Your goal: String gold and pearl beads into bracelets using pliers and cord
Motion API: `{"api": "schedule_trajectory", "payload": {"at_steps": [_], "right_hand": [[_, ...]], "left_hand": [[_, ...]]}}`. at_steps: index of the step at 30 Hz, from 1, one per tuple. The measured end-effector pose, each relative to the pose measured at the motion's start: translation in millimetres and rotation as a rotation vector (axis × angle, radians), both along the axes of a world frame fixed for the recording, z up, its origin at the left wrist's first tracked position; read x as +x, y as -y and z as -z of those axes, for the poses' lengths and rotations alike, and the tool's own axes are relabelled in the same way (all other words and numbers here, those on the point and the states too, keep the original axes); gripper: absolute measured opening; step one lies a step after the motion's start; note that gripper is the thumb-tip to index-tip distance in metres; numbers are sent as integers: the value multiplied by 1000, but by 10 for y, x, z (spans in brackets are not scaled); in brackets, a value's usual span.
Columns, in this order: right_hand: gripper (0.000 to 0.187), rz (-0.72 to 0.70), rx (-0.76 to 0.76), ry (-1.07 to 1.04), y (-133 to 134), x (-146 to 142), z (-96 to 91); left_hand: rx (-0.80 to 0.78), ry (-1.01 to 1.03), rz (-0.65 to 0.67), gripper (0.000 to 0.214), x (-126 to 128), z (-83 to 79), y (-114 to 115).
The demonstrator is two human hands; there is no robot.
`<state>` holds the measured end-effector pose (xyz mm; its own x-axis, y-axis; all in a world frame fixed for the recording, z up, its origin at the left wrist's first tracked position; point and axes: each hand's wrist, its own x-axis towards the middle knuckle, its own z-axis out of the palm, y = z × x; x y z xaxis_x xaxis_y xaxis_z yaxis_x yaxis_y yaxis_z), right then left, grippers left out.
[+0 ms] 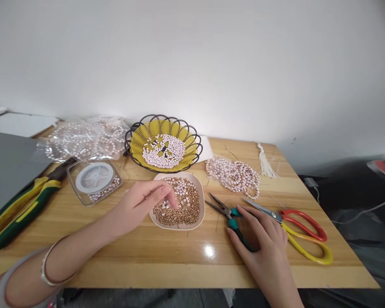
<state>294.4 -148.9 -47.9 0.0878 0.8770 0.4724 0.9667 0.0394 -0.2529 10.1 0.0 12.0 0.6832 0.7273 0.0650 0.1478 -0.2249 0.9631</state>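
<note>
Over a pale square dish (203, 209) of gold and pearl-white beads (167, 214) hovers my left hand (149, 196). Its thumb and fingertips are pinched together; anything between them is too small to make out. My right hand (266, 239) has its thumb and fingers around the teal handles of needle-nose pliers (226, 211), which lie on the table with jaws apart, pointing toward the dish. Right beside that hand are scissors (276, 216) with red and yellow handles, their blades partly behind my fingers.
Behind the dish stands a yellow basket (134, 147) with pearl beads. Strung beads (235, 175) and a white tassel (265, 162) lie at the right. Leftward are a clear box (72, 182) with a spool, bagged beads (86, 137) and large green-yellow pliers (28, 209). The table (192, 273) ends at the right.
</note>
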Motion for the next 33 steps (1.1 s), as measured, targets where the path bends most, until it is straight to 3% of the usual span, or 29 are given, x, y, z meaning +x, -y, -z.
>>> {"api": "schedule_trajectory", "payload": {"at_steps": [4,7,9,11,14,17,21,29,33], "right_hand": [[25,-74,85,-174,-192,-268,-232],[23,-215,9,-371,-404,-511,-383],[22,-219,-67,-360,-492,-556,-406],[32,-152,-122,-269,-467,-440,-361],[65,-67,-220,-81,-212,-22,-215],[81,-145,-320,58,101,385,-74],[71,-193,-292,79,259,487,-20],[37,-175,-196,20,184,371,-142],[28,-116,-165,-157,83,278,-221]], "left_hand": [[40,-18,3,33,5,13,18],[103,-14,9,30,10,20,24],[143,5,13,28,11,27,29],[164,28,22,26,12,35,38],[139,62,18,25,19,39,57],[86,88,-4,26,34,29,73],[46,121,-34,27,41,27,73],[10,61,-84,31,25,73,61],[-5,50,-124,30,31,66,47]]}}
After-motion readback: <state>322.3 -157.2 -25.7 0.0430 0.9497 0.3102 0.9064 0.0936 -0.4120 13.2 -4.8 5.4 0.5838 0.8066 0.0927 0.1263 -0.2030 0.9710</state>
